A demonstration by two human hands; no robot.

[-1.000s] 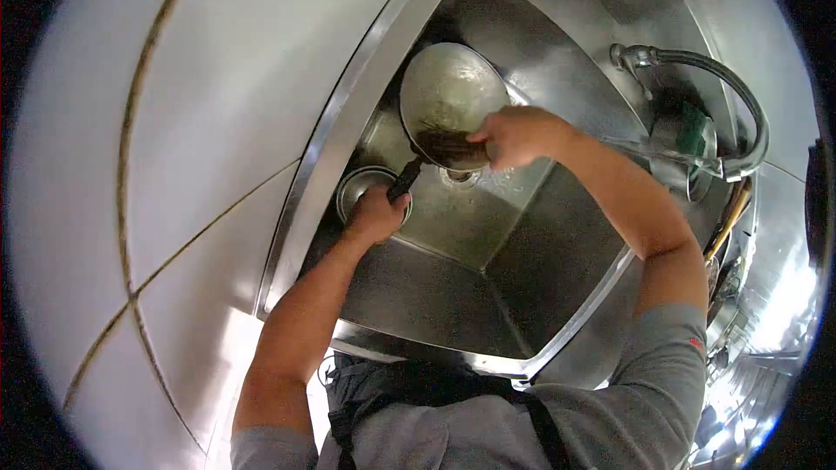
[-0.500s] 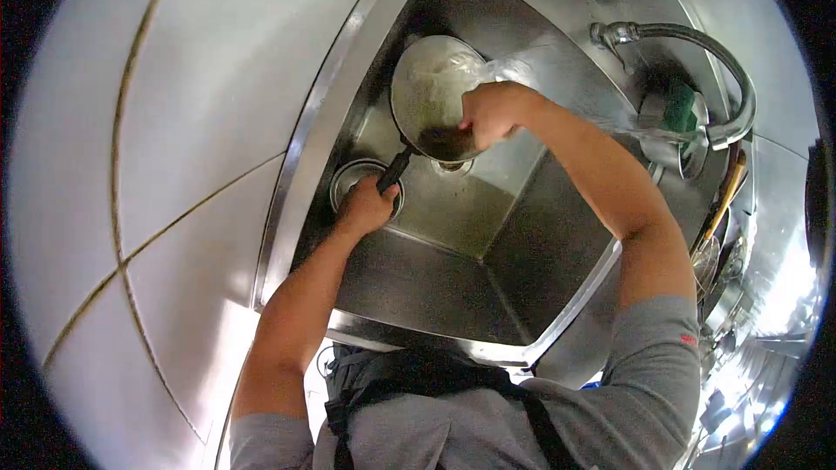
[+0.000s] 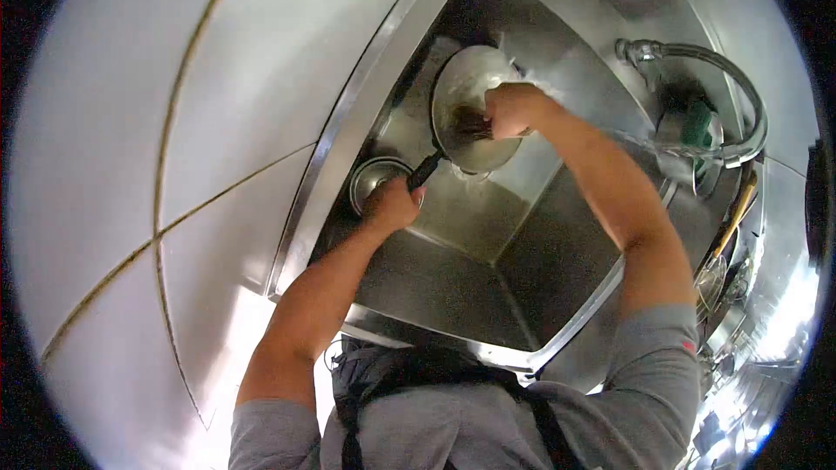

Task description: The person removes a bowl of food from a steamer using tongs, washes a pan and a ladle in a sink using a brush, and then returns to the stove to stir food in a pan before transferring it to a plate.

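A frying pan [image 3: 473, 65] with a pale interior is held low in the steel sink. My left hand [image 3: 391, 205] is closed around its black handle [image 3: 426, 171]. Closed on a dark brown scrubber [image 3: 471, 125], my right hand [image 3: 512, 110] presses it against the inside of the pan; whether it is a brush or a pad is hard to make out. Under my left hand sits a round metal bowl [image 3: 369, 176], partly covered by the hand. Clear water splashes around the pan's far right rim.
A flexible metal faucet [image 3: 756, 104] curves in from the right, its water running left behind my right forearm. Beside it is a metal container [image 3: 679, 132] with a green scouring pad [image 3: 698, 124]. Utensils, including a whisk [image 3: 711, 283], lie along the right. Tiled wall stands left.
The whole view has shifted, so the sink appears farther right. My right hand has moved the scrubber from the pan's near edge toward its middle. My left hand keeps its hold on the handle.
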